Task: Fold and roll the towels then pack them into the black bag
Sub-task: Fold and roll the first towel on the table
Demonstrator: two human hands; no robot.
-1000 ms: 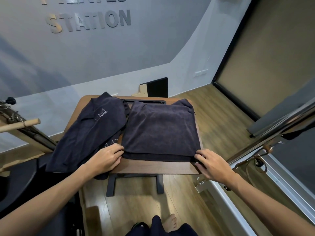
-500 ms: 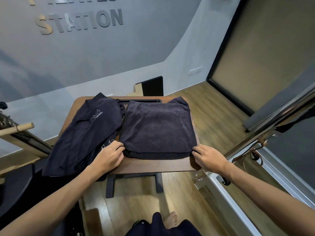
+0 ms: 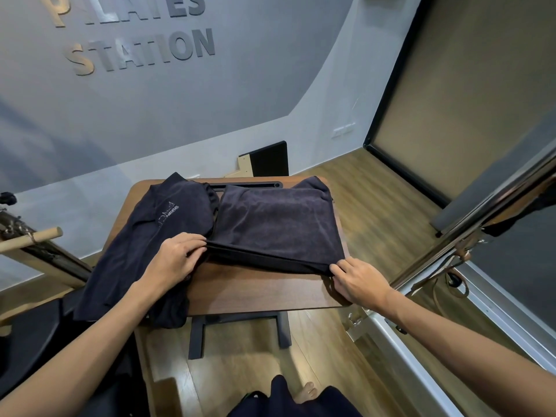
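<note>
Now both hands pinch the folded towel (image 3: 278, 227) on the table (image 3: 264, 291): left hand (image 3: 177, 257) its near-left corner, right hand (image 3: 359, 279) its near-right. Another towel (image 3: 144, 251) lies beside it.

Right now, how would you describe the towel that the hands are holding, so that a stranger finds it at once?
Look at the small brown wooden table below the wall lettering. Two dark cloths lie on it; take the folded towel on the right half, whose near corners the left hand and right hand pinch. Unlike the logo-printed cloth draping off the left edge, it is plain and squarely folded.
</note>
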